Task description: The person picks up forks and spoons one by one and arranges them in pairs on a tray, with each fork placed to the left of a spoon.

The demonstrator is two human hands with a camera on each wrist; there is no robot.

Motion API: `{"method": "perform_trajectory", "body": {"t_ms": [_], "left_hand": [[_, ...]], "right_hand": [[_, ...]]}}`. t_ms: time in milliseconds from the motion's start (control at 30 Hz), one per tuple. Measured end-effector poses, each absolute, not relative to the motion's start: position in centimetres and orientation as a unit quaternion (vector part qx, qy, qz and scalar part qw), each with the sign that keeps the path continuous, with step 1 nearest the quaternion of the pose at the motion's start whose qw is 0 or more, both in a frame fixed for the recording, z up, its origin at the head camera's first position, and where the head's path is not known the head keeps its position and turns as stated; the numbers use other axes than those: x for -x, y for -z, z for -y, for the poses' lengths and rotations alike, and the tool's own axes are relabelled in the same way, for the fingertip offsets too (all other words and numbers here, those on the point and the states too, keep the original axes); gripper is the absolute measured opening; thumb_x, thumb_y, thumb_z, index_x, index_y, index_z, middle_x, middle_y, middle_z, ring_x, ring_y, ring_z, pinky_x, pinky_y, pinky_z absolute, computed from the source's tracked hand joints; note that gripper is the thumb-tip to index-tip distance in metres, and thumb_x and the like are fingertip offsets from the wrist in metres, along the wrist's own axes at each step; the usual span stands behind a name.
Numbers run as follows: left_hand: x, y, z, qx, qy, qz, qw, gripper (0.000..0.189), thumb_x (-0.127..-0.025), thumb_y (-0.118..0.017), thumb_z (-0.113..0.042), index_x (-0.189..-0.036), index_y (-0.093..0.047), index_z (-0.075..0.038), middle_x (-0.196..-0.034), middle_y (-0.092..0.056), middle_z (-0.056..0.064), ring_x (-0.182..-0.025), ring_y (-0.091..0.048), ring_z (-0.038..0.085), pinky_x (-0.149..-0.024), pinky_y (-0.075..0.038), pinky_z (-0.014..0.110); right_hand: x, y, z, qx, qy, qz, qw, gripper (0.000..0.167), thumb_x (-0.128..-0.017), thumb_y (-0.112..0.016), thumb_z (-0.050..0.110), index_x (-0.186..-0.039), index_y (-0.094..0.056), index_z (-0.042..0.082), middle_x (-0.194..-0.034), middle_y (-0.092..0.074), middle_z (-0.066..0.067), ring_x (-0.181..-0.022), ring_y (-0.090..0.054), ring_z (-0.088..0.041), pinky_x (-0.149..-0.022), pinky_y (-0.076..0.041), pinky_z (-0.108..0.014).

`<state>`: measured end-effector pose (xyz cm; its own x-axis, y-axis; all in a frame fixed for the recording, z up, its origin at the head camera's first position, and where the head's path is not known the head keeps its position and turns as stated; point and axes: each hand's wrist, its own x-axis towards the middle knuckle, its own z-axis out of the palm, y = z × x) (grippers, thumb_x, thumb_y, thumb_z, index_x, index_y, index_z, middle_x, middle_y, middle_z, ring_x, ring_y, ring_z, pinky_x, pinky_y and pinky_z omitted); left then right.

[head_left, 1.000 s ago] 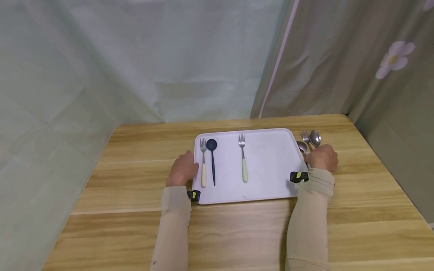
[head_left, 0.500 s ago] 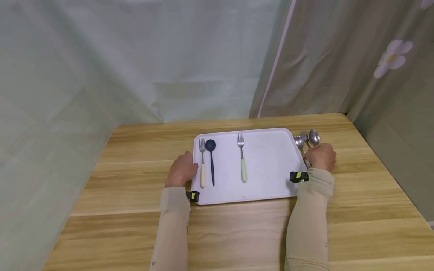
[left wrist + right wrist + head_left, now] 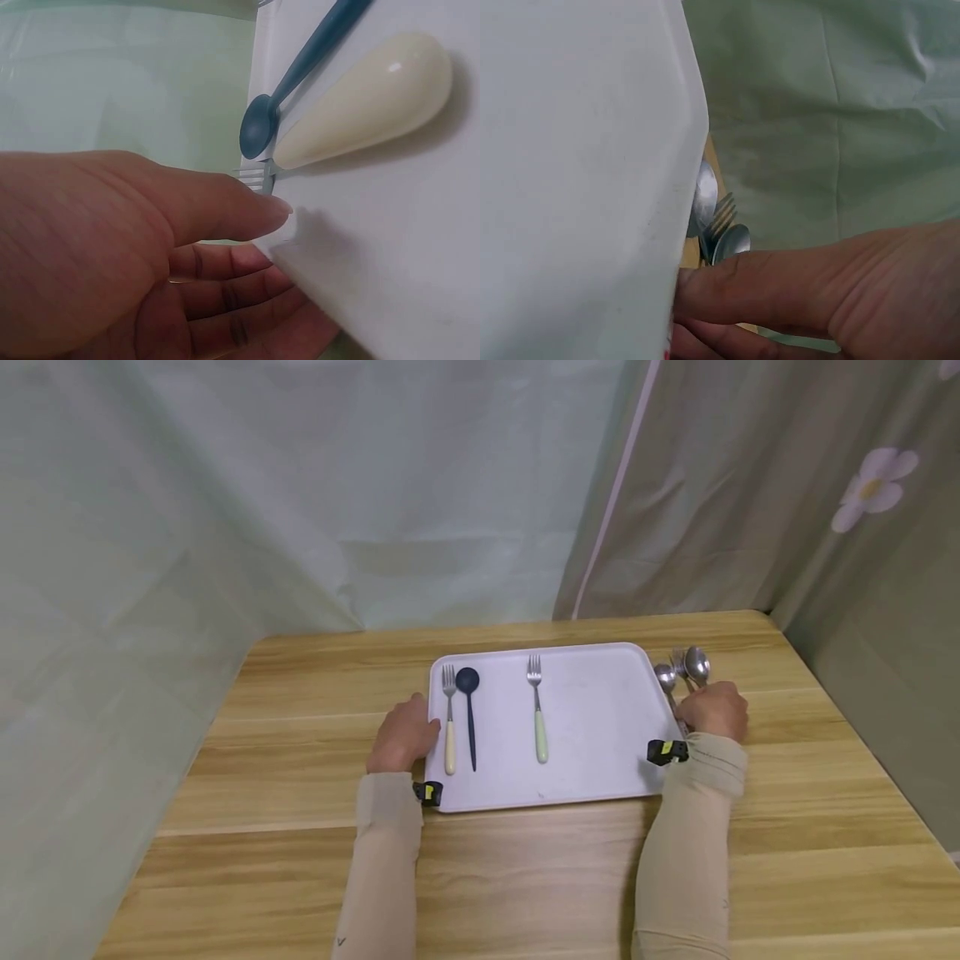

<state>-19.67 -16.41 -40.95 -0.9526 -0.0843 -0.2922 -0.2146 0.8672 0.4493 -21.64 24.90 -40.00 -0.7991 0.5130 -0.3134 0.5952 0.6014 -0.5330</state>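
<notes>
A: Start at the left: how much room is there?

B: A wide band of the wooden table (image 3: 285, 760) runs from its left edge to the left hand (image 3: 402, 735)

A: What is that hand doing?

B: Grasping the white tray (image 3: 592, 718) by its left rim, thumb above and fingers beneath, as the left wrist view shows

A: Where is the tray?

B: Near the table's middle, with a narrow strip of wood behind it and a much deeper one in front

A: And on it?

B: The cream-handled fork (image 3: 450, 735) lies just inside the left rim, the dark spoon (image 3: 471, 714) close beside it; then a gap, then the green-handled fork (image 3: 540, 727). From there to the right rim the white surface is broad

A: At that rim?

B: The right hand (image 3: 718, 710), thumb tip against the edge. I cannot tell whether it grasps the rim or a handle

A: What crowds it?

B: A small metal spoon (image 3: 665, 676) just beside the rim, then a steel fork (image 3: 678, 662) and a large metal spoon (image 3: 697, 665), their handles partly hidden by the hand

A: Far right?

B: More wood to the table's right edge, with the curtain (image 3: 862, 635) past it
</notes>
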Motion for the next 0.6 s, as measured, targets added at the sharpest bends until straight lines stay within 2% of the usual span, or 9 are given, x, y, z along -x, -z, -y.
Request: {"method": "perform_trajectory", "body": {"t_ms": [300,600], "left_hand": [[19.62,40.81,16.24,0.077,-0.250,-0.957,0.129,0.038,-0.104,-0.050,-0.020,-0.131,-0.048,0.007,-0.097,-0.061,0.020,-0.077,-0.062,0.026,-0.059,-0.049,0.029],[19.53,40.79,16.17,0.076,-0.243,-0.958,0.134,0.039,-0.105,-0.050,-0.021,-0.132,-0.048,0.007,-0.099,-0.062,0.020,-0.078,-0.061,0.026,-0.060,-0.049,0.030]], "right_hand": [[22.27,39.95,-24.75,-0.312,0.307,-0.896,0.079,0.045,-0.080,-0.070,0.018,-0.112,-0.058,-0.012,-0.128,-0.057,-0.039,-0.110,-0.059,-0.050,-0.076,-0.052,-0.052],[22.06,40.02,-24.78,-0.301,0.332,-0.892,0.066,0.043,-0.082,-0.073,0.021,-0.111,-0.063,-0.009,-0.116,-0.060,-0.031,-0.095,-0.058,-0.040,-0.067,-0.048,-0.045]]}}
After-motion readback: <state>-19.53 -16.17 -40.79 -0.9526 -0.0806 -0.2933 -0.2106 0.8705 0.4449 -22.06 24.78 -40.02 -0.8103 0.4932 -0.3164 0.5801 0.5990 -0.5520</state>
